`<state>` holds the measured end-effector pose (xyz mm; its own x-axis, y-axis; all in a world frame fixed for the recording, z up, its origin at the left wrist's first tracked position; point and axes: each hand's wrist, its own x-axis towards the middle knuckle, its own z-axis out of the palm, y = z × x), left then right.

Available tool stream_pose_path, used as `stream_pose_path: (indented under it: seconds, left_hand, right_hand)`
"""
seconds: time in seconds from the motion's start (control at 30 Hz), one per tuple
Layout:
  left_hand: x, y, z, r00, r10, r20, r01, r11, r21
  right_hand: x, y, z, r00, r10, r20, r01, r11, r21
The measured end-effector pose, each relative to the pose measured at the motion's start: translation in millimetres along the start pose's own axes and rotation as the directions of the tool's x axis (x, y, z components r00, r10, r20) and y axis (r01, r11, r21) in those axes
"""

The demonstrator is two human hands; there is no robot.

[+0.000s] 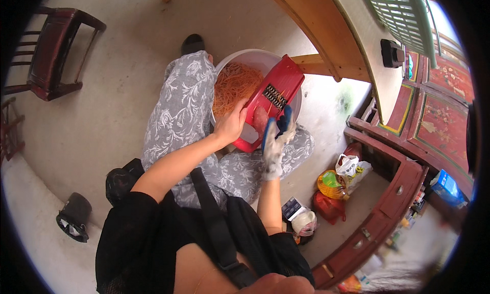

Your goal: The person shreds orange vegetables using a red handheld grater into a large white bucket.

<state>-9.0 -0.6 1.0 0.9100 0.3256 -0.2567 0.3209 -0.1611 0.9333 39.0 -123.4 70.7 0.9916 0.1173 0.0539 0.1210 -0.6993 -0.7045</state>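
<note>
A red grater with a metal shredding plate lies tilted across the rim of a large white tub. Orange vegetable shreds fill much of the tub's left side. My bare left hand grips the grater's left edge. Below the metal plate, a pinkish piece of root vegetable rests on the grater. Right beside it is my right hand, in a white and blue glove, its fingers stretched and apart; whether they touch the piece I cannot tell.
My legs in grey patterned trousers flank the tub. A wooden table overhangs at upper right, holding a green basket. Bags and an oil bottle stand by a dark red cabinet. A chair stands left, above a black bin.
</note>
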Motion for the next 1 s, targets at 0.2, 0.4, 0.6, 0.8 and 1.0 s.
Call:
stream_pose_path:
  seconds: [0.2,0.4,0.6,0.8,1.0]
  left_hand:
    - [2,-2,6,1.0,0.014,-0.003,-0.014,1.0,0.02]
    - [2,0,4,1.0,0.004,-0.009,-0.004,0.998,0.07]
    - [1,0,3,0.999,0.023,-0.022,-0.022,0.999,0.044]
    - [0,3,0,1.0,-0.002,-0.02,0.003,0.998,0.059]
    - [-1,12,-1,0.994,-0.071,0.078,0.067,0.996,0.051]
  right_hand:
    - [-19,4,-6,0.926,-0.245,0.288,0.355,0.825,-0.44]
    - [-15,11,-7,0.981,0.193,0.028,-0.194,0.951,0.239]
    - [1,8,-14,0.992,0.112,0.062,-0.12,0.983,0.141]
    - [19,-7,-3,0.986,0.011,0.164,0.047,0.937,-0.347]
    - [66,-9,2,0.994,-0.045,0.101,0.087,0.884,-0.46]
